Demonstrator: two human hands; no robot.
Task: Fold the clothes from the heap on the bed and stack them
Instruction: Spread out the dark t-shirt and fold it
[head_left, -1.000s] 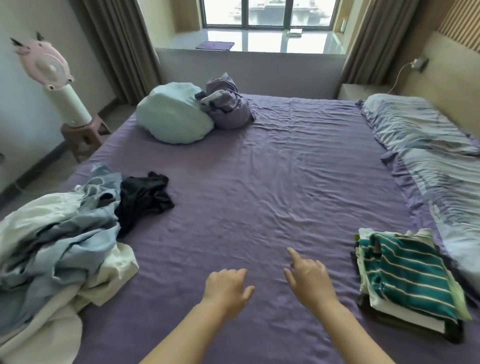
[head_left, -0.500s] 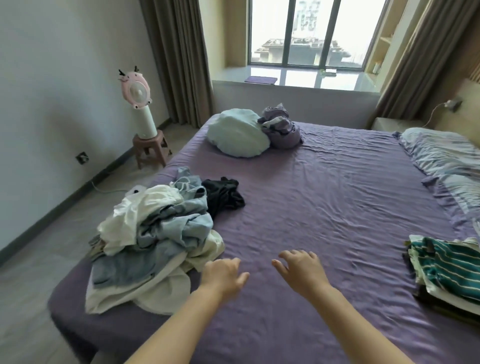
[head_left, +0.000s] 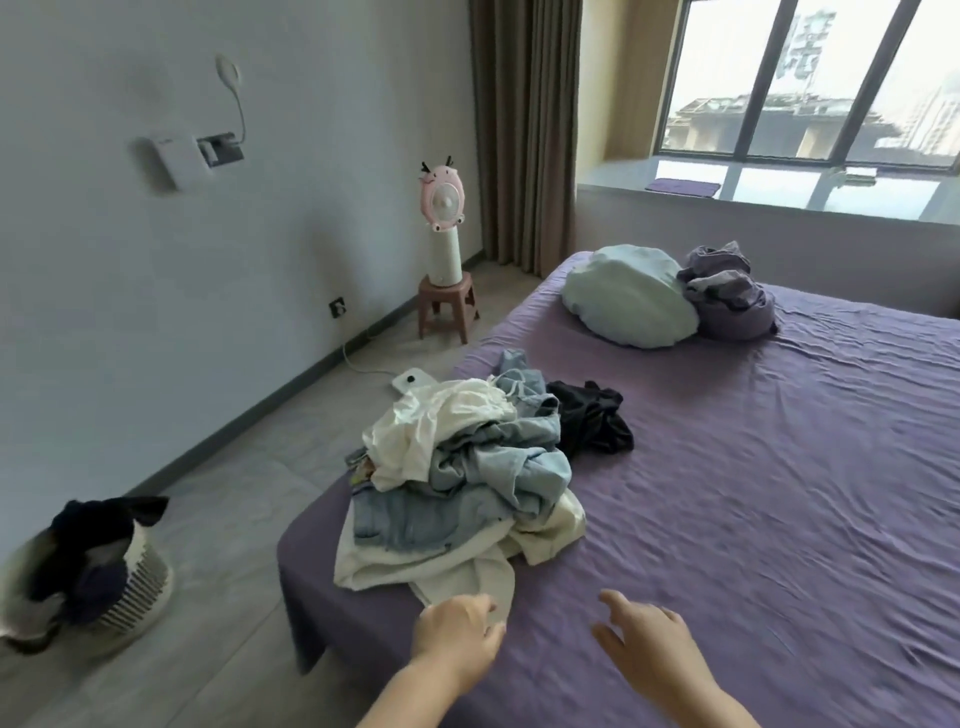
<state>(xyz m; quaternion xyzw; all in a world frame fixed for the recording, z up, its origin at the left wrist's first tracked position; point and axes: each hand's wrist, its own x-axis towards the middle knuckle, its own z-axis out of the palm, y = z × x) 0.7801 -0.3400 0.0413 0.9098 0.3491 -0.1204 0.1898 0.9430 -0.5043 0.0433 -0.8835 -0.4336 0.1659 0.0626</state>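
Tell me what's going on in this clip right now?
A person is working through laundry on a bed with a purple sheet. Both hands reach toward the heap of unfolded clothes near the bed's left edge: the left hand is at the cream garment at the heap's near end, though a grip can't be confirmed, and the right hand hovers open above the sheet, holding nothing. A black garment lies just behind the heap. No folded stack is in view.

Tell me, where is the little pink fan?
The pink fan is far off on the left of the head view, standing on a small brown stool on the floor by the wall, next to the curtain and beyond the bed.
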